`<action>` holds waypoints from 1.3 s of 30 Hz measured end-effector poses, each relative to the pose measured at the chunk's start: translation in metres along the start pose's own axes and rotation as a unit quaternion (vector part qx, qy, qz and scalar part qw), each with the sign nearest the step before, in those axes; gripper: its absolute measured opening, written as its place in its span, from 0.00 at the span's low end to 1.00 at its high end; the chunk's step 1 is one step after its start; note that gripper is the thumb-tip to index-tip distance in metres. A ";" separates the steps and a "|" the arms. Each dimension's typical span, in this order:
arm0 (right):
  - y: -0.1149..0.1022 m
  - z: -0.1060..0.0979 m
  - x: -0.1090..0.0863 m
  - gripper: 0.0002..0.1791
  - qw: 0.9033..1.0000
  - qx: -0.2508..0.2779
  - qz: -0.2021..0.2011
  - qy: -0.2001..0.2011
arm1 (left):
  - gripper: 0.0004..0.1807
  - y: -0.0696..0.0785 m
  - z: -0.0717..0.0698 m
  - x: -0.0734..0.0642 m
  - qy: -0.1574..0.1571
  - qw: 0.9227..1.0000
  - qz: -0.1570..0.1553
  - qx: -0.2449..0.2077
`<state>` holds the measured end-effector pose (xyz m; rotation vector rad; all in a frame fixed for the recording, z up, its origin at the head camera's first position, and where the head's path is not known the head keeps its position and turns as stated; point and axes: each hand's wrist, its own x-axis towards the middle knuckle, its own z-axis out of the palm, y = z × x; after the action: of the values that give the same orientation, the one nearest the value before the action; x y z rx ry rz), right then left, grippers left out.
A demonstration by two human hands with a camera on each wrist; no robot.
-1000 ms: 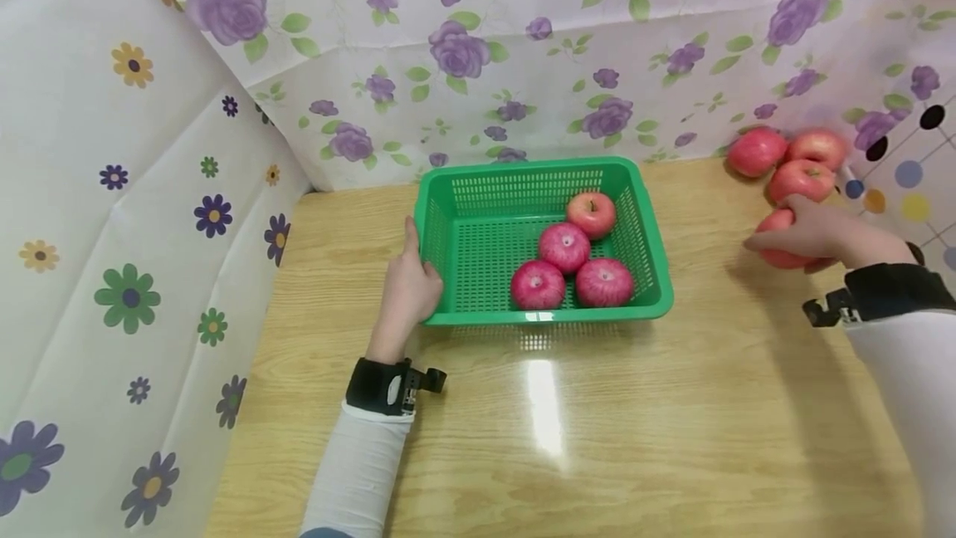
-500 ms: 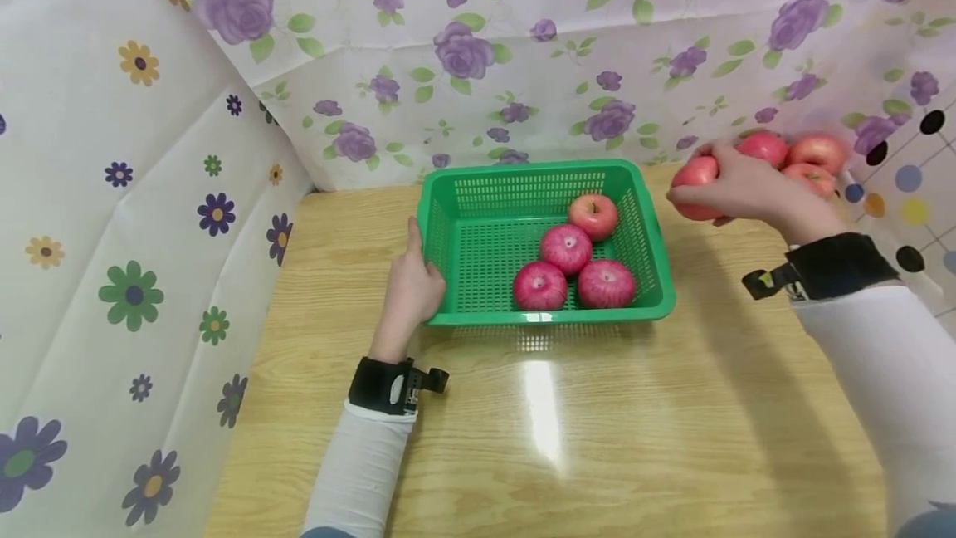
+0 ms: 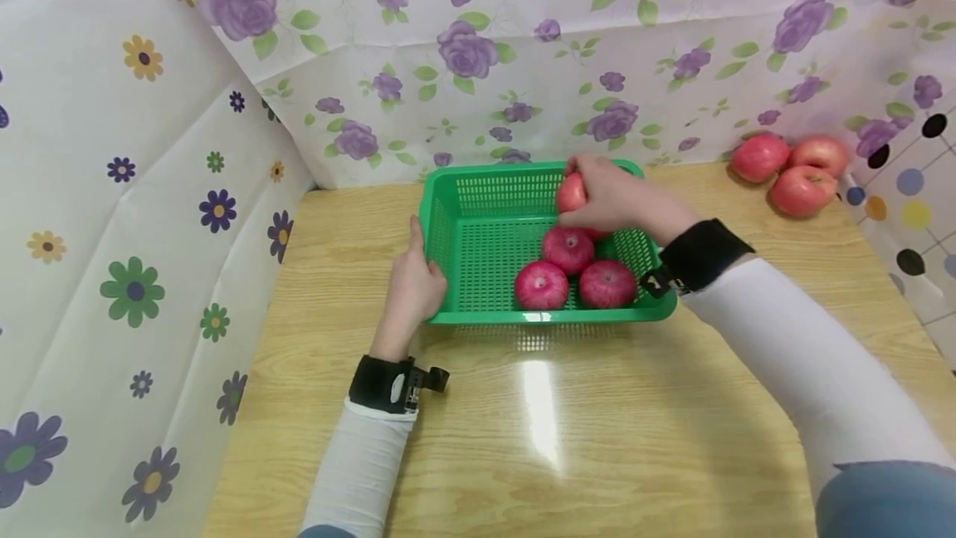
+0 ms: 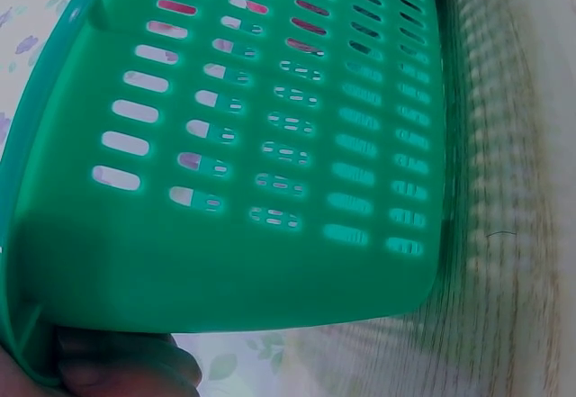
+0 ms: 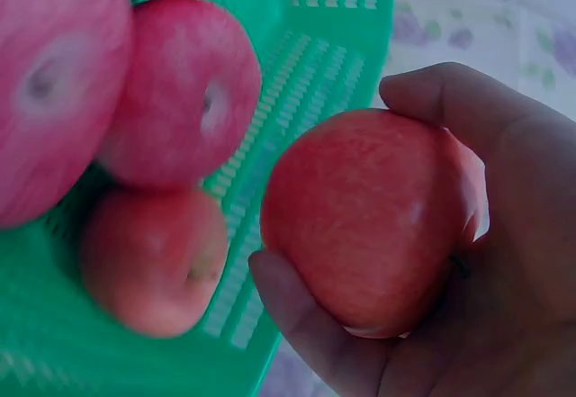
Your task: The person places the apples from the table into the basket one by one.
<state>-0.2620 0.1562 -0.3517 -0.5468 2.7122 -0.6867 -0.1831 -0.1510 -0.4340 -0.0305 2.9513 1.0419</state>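
A green plastic basket (image 3: 485,318) stands on the table, with several red apples (image 3: 541,286) in its right half. My left hand (image 3: 415,289) grips the basket's left rim; in the left wrist view its curled fingers (image 4: 130,365) show beneath the rim at the lower left. Over the basket's back right part, my right hand (image 3: 616,198) holds a red apple (image 5: 360,217) between thumb and fingers. A paler apple (image 5: 157,262) inside the basket lies close to the held one and is mostly covered by the right hand in the head view.
Outside the basket, three more apples (image 3: 802,189) sit together at the table's back right corner. Flower-patterned sheeting (image 3: 463,98) rises behind the wooden table (image 3: 597,422), and another patterned sheet (image 3: 127,214) borders its left side.
The right hand has lifted an apple from the group at the back right and carried it leftward over the basket. My left hand keeps its place on the rim.
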 end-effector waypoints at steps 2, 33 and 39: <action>-0.009 0.005 0.009 0.38 1.000 -0.019 0.005 -0.011 | 0.45 -0.001 0.000 0.001 0.000 1.000 -0.001 0.001; -0.031 0.070 0.062 0.42 0.980 -0.180 -0.082 -0.037 | 0.46 -0.002 -0.001 -0.001 -0.001 1.000 -0.016 -0.007; -0.023 0.074 0.064 0.40 0.975 -0.190 -0.107 -0.032 | 0.46 -0.003 0.000 0.000 -0.002 1.000 -0.014 -0.004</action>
<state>-0.2855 0.0810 -0.4146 -0.9441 2.7589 -0.1860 -0.1830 -0.1533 -0.4358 -0.0683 2.9347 1.0497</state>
